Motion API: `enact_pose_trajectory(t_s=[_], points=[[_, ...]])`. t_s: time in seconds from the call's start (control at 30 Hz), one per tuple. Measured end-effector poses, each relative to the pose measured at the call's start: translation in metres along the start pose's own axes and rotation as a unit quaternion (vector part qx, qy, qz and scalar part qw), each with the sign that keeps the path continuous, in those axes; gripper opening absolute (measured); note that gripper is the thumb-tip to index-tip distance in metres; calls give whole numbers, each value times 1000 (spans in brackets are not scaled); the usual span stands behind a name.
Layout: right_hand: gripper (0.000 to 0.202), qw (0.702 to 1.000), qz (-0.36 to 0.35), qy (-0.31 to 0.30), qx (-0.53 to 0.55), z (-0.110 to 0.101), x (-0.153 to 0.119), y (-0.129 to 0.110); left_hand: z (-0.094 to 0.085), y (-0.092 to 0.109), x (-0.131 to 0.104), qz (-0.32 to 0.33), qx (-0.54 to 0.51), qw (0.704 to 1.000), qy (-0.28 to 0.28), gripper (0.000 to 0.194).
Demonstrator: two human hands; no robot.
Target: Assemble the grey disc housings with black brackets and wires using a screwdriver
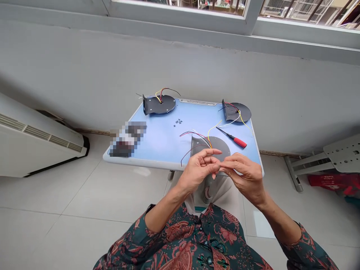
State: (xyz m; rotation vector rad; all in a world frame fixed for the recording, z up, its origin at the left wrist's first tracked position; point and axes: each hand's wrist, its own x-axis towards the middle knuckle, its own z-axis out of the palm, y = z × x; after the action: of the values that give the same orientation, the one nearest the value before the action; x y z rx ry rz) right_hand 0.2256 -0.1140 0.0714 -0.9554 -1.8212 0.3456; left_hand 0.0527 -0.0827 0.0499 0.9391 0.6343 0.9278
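Note:
My left hand (201,165) and my right hand (243,170) meet at the table's near edge, thumbs and fingertips pinched together. Whatever lies between the fingertips is too small to make out. Just behind them, partly covered by my hands, a dark round plate with a bent-up flange (221,144) rests on the table; red, white, yellow and black wires (208,139) rise from it. To its right lies a screwdriver (237,141) with a red handle and dark shaft. Several small dark screws (178,122) are scattered at the table's middle.
Similar wired plates stand at the back left (163,105) and back right (242,112) of the pale blue table (157,146). A blurred-out item (128,138) covers the left end. A white appliance (39,138) stands at left, a metal stand (334,155) at right.

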Motion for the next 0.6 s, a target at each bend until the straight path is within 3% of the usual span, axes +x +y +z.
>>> enact_pose_trajectory(t_s=[0.1, 0.33, 0.4, 0.47, 0.53, 0.6], points=[[21, 999, -10, 14, -33, 1, 0, -1, 1, -5, 3, -3, -21, 1000, -1, 54], [12, 996, 83, 11, -10, 6, -3, 1, 1, -12, 6, -6, -27, 1000, 9, 49], [10, 995, 98, 17, -5, 7, -6, 3, -1, -14, 3, 6, 7, 1000, 12, 44], [10, 993, 115, 22, -14, 7, -11, 7, -4, -17, -2, 59, 104, 992, 43, 32], [10, 990, 133, 26, -35, 5, -18, 13, -10, -23, -9, 154, 273, 945, 94, 21], [10, 987, 146, 31, -54, 4, -25, 20, -17, -30, -14, 242, 448, 852, 118, 18]])
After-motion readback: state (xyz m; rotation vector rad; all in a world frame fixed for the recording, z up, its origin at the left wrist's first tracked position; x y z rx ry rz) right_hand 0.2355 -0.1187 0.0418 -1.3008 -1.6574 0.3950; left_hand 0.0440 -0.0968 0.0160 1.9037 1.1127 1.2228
